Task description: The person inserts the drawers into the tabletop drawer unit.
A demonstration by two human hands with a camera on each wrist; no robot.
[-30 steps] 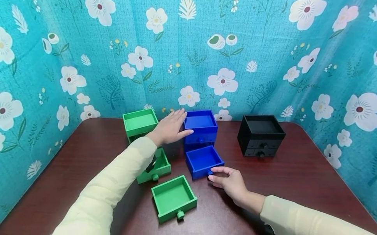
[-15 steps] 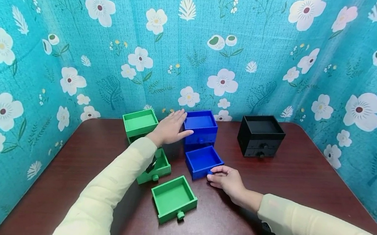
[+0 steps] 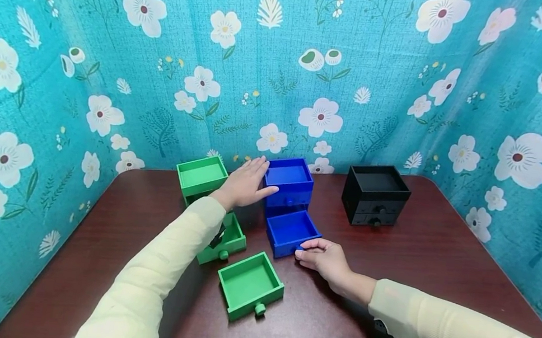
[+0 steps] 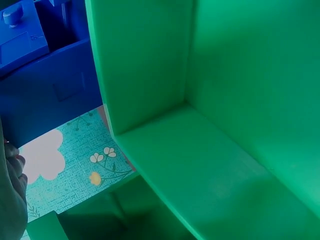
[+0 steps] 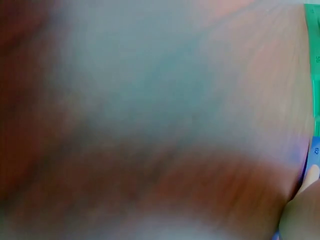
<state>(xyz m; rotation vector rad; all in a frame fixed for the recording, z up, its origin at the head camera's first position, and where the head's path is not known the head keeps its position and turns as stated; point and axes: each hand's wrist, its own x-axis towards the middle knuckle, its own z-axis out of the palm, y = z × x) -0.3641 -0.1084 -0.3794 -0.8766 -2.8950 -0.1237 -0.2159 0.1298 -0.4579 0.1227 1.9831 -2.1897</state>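
A small blue drawer cabinet (image 3: 287, 178) stands near the table's back edge. My left hand (image 3: 244, 182) lies against its left side with fingers extended, the thumb reaching toward its front. In front of the cabinet sits a blue drawer (image 3: 293, 231), slightly turned, its knob low on the front panel. My right hand (image 3: 327, 263) pinches that knob between thumb and fingers. Whether the drawer's back end is still inside the cabinet is hard to tell. In the left wrist view the cabinet's side (image 4: 55, 87) and some left fingers (image 4: 15, 167) show; the right wrist view is mostly blurred.
Left of the blue cabinet is a green cabinet (image 3: 201, 174), partly behind my left arm. One green drawer (image 3: 224, 245) lies before it, partly covered by the sleeve, and another green drawer (image 3: 250, 286) is nearer. A black drawer cabinet (image 3: 376, 196) stands at the right. A flowered curtain (image 3: 274, 56) hangs behind.
My right hand has shifted slightly left with the knob, and the blue drawer's front has moved a very little with it. The left hand has stayed in place.
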